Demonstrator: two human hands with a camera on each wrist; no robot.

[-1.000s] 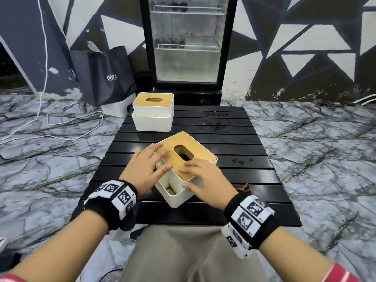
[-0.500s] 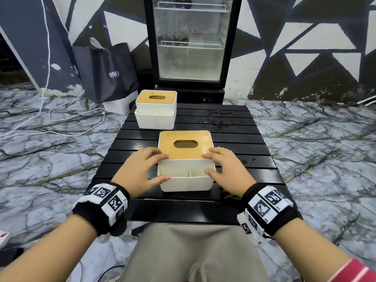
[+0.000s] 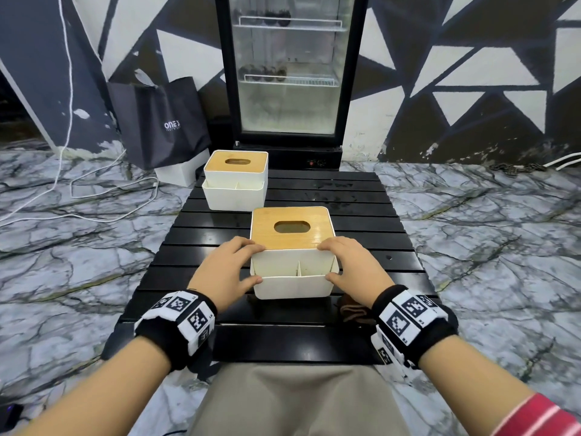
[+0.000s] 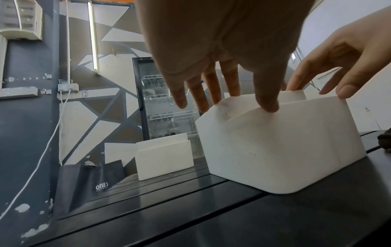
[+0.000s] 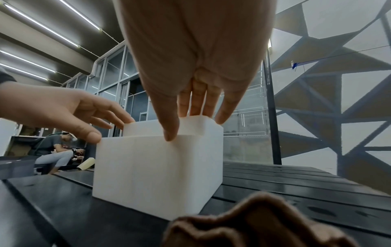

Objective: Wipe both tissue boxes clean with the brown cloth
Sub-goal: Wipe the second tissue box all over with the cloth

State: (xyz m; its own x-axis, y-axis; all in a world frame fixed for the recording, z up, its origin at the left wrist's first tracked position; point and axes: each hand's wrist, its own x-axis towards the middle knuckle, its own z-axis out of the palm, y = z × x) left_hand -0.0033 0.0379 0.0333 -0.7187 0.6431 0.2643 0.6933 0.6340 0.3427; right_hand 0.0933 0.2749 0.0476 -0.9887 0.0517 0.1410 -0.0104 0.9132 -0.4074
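The near tissue box [image 3: 292,280], white with a bamboo lid [image 3: 292,228], stands square at the front of the black slatted table [image 3: 371,234]. My left hand [image 3: 231,267] touches its left side and my right hand [image 3: 353,265] its right side, fingers straight along the lid edge, thumbs at the front compartment's rim. The wrist views show the same box [image 4: 281,142] [image 5: 156,167] between both hands. The brown cloth [image 3: 353,311] lies crumpled on the table under my right wrist, also in the right wrist view [image 5: 260,225]. The second tissue box [image 3: 235,180] stands at the back left.
A glass-door fridge [image 3: 289,73] stands behind the table, with a black bag [image 3: 160,121] to its left. White cables [image 3: 94,196] run over the marble floor. A seated person [image 5: 55,150] is far off on the left in the right wrist view.
The near box was turned from a diagonal to square with the table edge. My hands moved from its lid to its two sides and stay there.
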